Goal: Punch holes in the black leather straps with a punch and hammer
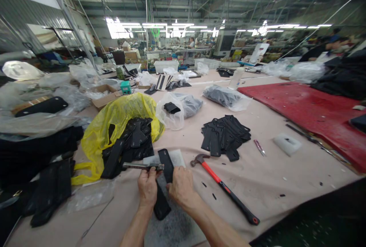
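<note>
A metal punch-like tool (134, 166) lies crosswise in my left hand (148, 186), whose fingers are closed round its right end. Just to the right, my right hand (182, 186) pinches the edge of a black strip (166, 161) that rests on a pale block (177, 157). A second black piece (161, 205) lies below, between my wrists, on a grey slab (168, 228). The hammer (217, 178) with a red and black handle lies to the right of my right hand, its head near the block.
A yellow bag (98, 132) spills black pieces (134, 140) at the left. More black pieces (224, 136) are piled beyond the hammer, with a small red tool (259, 147), a white block (286, 143) and a red board (309, 113) further right.
</note>
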Available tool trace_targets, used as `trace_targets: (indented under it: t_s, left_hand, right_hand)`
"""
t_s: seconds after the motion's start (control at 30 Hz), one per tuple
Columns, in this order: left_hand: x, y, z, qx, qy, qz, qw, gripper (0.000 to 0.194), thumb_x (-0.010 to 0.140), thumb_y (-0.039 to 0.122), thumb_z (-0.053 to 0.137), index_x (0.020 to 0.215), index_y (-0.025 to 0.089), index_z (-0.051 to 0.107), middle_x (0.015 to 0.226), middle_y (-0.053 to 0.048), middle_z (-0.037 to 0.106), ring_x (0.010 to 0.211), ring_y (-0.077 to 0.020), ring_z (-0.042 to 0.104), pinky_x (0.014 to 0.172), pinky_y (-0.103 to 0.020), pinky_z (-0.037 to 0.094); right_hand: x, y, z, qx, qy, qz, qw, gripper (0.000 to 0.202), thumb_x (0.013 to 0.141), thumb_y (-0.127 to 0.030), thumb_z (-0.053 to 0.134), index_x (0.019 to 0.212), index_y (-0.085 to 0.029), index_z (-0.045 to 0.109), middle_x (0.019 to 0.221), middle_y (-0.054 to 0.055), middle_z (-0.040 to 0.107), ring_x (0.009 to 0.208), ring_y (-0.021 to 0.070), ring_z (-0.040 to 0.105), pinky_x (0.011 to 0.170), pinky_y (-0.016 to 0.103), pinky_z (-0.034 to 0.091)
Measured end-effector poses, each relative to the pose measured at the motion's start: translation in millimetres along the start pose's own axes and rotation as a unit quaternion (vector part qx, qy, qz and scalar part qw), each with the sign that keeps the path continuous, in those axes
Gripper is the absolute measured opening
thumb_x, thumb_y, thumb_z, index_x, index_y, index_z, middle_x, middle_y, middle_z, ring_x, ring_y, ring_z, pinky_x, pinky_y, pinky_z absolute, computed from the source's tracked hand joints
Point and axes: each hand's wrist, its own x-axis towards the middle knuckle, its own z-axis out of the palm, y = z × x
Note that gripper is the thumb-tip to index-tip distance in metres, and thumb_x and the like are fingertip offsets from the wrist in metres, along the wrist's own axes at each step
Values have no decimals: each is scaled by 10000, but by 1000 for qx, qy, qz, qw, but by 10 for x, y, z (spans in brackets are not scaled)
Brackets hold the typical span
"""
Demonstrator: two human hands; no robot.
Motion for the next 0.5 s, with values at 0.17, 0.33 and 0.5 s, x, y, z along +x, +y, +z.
trace_targets:
  t_s: [0.17, 0.33, 0.5]
  left_hand:
    - [35, 153, -203, 89, 6, 4, 996, 403, 752, 520, 601, 975, 185, 628, 915, -83, 755, 833, -280, 721, 782, -402, 578]
    - [52, -134, -466, 294, -28, -7, 955, 404, 684, 575, 570, 886, 250, 702, 840, -61, 771, 946, -378, 692, 812, -475, 546]
    - [-92, -201, -444, 281, -36, 58, 957, 449, 707, 593, 570, 911, 220, 714, 921, -88, 767, 975, -347, 685, 811, -432, 553]
  right_hand:
    - [-4, 82, 68, 119, -39, 53, 991, 265, 727, -162, 598, 986, -147, 649, 915, 141, 714, 864, 282, 669, 712, 338, 446]
    - [142, 464, -187, 191, 13, 89, 978, 135, 802, -232, 567, 763, -179, 685, 723, 15, 709, 661, 161, 644, 534, 220, 403]
    - [322, 1261, -982, 176, 123, 152, 965, 262, 889, -318, 502, 865, -129, 683, 838, 76, 692, 792, 201, 630, 686, 275, 449]
